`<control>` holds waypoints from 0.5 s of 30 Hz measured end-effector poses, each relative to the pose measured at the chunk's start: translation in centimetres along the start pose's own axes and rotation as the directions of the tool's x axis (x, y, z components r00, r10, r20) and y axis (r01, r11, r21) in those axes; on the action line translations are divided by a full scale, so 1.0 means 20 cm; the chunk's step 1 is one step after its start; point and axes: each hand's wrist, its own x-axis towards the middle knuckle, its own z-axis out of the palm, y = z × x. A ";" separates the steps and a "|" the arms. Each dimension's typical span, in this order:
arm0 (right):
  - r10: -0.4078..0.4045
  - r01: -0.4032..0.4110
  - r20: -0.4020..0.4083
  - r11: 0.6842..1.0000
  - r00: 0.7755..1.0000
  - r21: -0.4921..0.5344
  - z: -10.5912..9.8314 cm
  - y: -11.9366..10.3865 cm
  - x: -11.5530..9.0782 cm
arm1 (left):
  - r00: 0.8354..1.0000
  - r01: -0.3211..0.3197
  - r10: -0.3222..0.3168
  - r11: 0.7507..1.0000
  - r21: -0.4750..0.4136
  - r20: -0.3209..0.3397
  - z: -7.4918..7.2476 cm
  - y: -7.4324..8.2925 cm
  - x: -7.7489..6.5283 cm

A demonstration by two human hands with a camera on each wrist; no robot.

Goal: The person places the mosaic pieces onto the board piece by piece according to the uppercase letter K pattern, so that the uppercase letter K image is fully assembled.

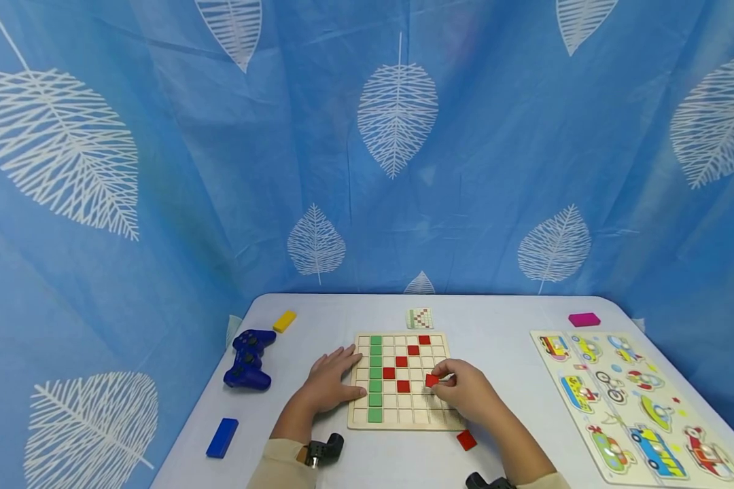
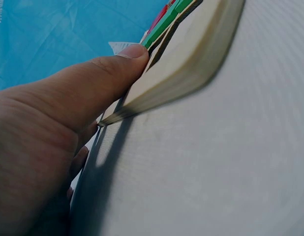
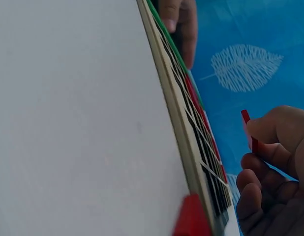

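A wooden grid board (image 1: 425, 402) lies mid-table, with a column of green tiles (image 1: 375, 386) and several red tiles (image 1: 403, 386), most of them on a diagonal. My left hand (image 1: 330, 382) rests at the board's left edge, fingers relaxed. In the left wrist view its thumb (image 2: 110, 73) touches the board's top near a green tile. Between thumb and fingertips, my right hand (image 1: 467, 392) pinches a square red tile (image 1: 431, 380) over the board's right part. The right wrist view shows this tile (image 3: 245, 123) raised above the board. Another red tile (image 1: 466, 440) lies by the front right corner.
Behind the board sits a small pattern card (image 1: 419, 318). At left are a blue game controller (image 1: 248, 360), a yellow block (image 1: 284, 321) and a blue block (image 1: 222, 438). A picture puzzle board (image 1: 608, 418) and a magenta block (image 1: 584, 319) occupy the right side.
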 end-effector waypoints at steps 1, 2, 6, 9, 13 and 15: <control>-0.010 0.010 0.012 1.000 1.000 -0.003 0.01 -0.01 0.00 | 1.000 0.000 0.000 1.000 0.000 0.000 0.00 0.00 0.00; -0.021 0.021 0.026 1.000 0.999 -0.007 0.03 -0.01 0.00 | 1.000 0.000 0.000 1.000 0.001 0.001 0.00 0.00 0.00; -0.050 0.055 0.071 0.996 0.996 -0.069 0.08 -0.01 0.01 | 1.000 0.002 -0.002 1.000 0.001 0.005 0.00 -0.01 0.01; -0.055 0.065 0.082 0.991 0.995 -0.119 0.10 -0.01 0.02 | 1.000 0.003 -0.003 1.000 0.003 0.005 0.00 -0.02 0.01; -0.066 0.080 0.091 0.983 0.994 -0.162 0.11 -0.02 0.02 | 1.000 0.002 -0.002 1.000 0.001 0.002 0.01 -0.02 0.01; -0.070 0.088 0.103 0.980 0.992 -0.181 0.10 -0.02 0.02 | 1.000 -0.001 0.001 1.000 -0.002 -0.002 0.01 -0.01 0.01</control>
